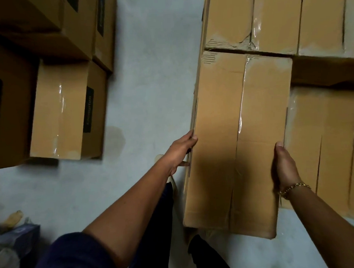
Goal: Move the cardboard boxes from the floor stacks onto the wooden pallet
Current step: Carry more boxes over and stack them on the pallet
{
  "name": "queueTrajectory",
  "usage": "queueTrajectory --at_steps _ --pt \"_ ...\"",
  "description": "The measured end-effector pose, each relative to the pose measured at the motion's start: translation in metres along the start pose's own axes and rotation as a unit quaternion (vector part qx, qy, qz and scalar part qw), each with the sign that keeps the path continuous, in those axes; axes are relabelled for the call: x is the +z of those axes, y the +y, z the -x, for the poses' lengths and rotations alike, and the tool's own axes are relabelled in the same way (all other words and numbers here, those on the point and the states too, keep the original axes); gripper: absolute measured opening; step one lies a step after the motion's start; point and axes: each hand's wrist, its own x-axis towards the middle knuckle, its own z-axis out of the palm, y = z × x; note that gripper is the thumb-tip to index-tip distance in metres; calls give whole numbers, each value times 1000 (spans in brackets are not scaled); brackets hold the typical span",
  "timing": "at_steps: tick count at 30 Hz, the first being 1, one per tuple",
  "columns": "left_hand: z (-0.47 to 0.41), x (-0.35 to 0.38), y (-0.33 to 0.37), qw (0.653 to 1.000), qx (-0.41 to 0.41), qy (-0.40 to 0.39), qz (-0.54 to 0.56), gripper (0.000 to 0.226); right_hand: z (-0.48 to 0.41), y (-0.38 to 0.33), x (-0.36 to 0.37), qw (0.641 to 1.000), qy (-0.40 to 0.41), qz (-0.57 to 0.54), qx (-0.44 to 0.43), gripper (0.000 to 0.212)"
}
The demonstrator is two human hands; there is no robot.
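I hold a long taped cardboard box (234, 140) between both hands, above the grey floor. My left hand (181, 152) grips its left edge, fingertips hooked over the top face. My right hand (283, 166), with a gold bracelet at the wrist, clasps the right edge: the thumb lies on top and the fingers are hidden down the side. The box's far end meets a torn, taped box (253, 15) in the group at the right. No wooden pallet is visible.
More taped boxes (328, 145) lie close on the right, one lower box (329, 68) in a gap between them. Across a strip of bare floor (148, 83), boxes with dark labels (67, 111) stand stacked at the left. My legs and a shoe are below; a blue bundle (16, 237) lies bottom left.
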Motion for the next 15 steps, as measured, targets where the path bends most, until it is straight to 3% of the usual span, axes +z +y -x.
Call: queueTrajectory --at_steps 6,15 --pt "-4 2 -3 1000 17 14 -6 57 4 -4 5 1000 9 5 -27 66" --pt "-6 1 -5 999 23 21 -25 58 3 -3 9 1000 14 -5 -16 69"
